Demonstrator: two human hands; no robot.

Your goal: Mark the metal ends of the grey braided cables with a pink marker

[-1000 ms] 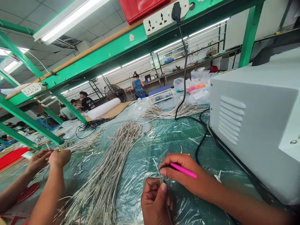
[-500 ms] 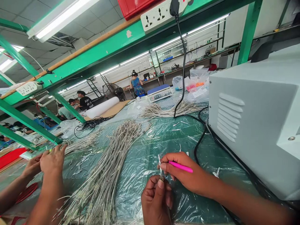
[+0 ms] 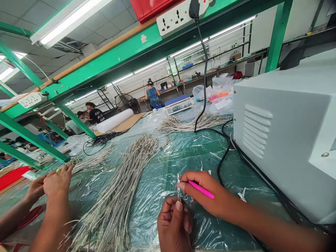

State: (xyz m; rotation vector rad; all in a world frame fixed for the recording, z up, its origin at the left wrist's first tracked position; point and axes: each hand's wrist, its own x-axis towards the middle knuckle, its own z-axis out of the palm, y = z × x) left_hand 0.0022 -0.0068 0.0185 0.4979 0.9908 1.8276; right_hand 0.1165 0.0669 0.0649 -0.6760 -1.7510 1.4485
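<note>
My left hand (image 3: 174, 222) is closed at the front of the table, thumb and fingers pinching a thin cable. The cable's silvery, foil-like end (image 3: 179, 183) points up out of the grip. My right hand (image 3: 203, 189) is closed round a slim pink pen-like tool (image 3: 202, 190), whose working tip is hidden by the fingers. The right thumb and fingertips are at the silvery end, just above my left hand; whether they pinch it I cannot tell. Left of my hands lies a large bundle of grey-white cables (image 3: 123, 182).
On the right stands a grey machine housing (image 3: 280, 140), with black cords (image 3: 222, 164) beside it. A co-worker's hands (image 3: 54, 183) work at the far left. Another cable bundle (image 3: 189, 123) lies further back. Plastic film covers the green table (image 3: 147, 206); a green beam (image 3: 110, 59) crosses above.
Both my hands keep nearly the same pose, with the silvery cable end now a little more upright. The co-worker's hands at the left have shifted slightly.
</note>
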